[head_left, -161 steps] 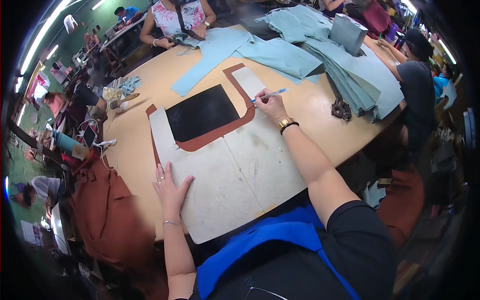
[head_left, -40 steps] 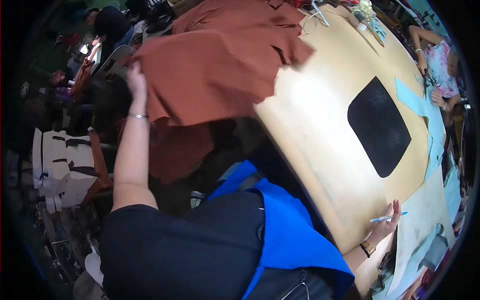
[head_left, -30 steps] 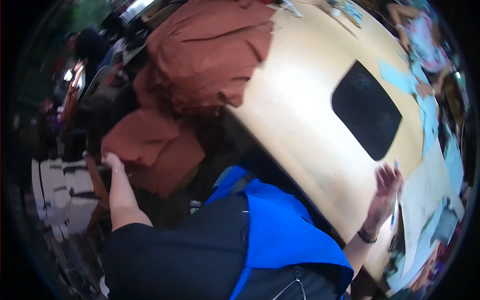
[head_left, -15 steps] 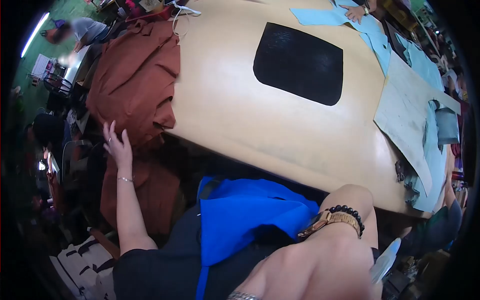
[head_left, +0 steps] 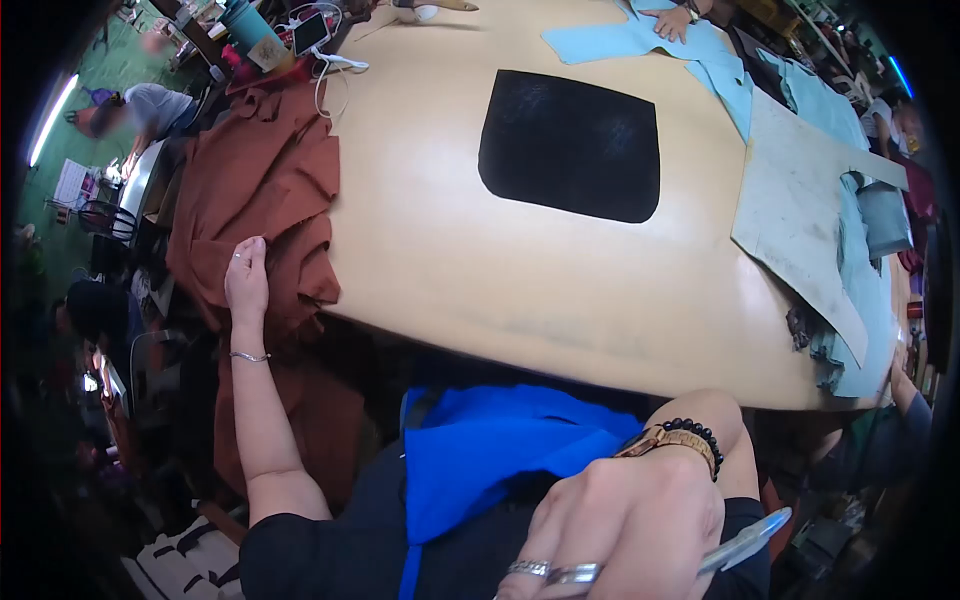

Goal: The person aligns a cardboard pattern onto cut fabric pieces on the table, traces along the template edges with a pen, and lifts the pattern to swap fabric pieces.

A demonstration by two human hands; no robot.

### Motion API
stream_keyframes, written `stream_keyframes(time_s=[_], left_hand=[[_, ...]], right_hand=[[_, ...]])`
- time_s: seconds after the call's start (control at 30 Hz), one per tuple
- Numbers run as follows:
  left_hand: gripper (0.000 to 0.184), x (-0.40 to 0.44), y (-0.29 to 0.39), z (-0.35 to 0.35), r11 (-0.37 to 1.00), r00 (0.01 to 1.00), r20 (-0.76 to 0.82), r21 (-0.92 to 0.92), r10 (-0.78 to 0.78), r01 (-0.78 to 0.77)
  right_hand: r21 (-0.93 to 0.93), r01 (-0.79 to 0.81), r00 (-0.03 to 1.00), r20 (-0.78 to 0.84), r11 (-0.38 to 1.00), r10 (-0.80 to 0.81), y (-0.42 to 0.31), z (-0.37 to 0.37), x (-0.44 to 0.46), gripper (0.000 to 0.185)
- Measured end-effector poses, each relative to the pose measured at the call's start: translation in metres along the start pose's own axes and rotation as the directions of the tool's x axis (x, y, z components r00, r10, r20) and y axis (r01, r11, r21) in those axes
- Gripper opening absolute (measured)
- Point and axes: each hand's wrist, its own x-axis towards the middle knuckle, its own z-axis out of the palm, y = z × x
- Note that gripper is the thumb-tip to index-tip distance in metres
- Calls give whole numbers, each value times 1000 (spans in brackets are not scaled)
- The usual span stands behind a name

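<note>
My left hand (head_left: 247, 278), a bracelet on its wrist, is closed at the near side of a heap of reddish-brown leather (head_left: 255, 180). Its fingertips pinch a fold of that leather. Close to the camera, my right hand (head_left: 620, 520) is curled with rings on its fingers. A pen (head_left: 748, 540) with a clear body and bluish end sticks out of this hand. In the middle of the table lies a flat black panel (head_left: 570, 145) with rounded near corners and pale scuffs; neither hand touches it.
The pale tabletop (head_left: 440, 260) bears light-blue leather pieces (head_left: 600, 42) and a grey-white sheet (head_left: 790, 190) on the right. Another person's hand (head_left: 668, 24) rests on the blue leather. A phone (head_left: 311, 34) and white cable lie at the far left.
My left hand has gone from spread fingers to a closed pinch on the brown leather. The right hand with the pen has shifted further into view. The camera view has tilted slightly.
</note>
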Motion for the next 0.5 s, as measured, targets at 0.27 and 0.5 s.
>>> stream_keyframes(time_s=[0.27, 0.5], left_hand=[[28, -8, 166, 72, 702, 987, 27, -706, 159, -94], [44, -116, 235, 90, 715, 596, 421, -549, 684, -433]], right_hand=[[-452, -119, 896, 335, 884, 293, -46, -53, -12, 31], [-959, -281, 904, -274, 26, -329, -110, -113, -81, 14]])
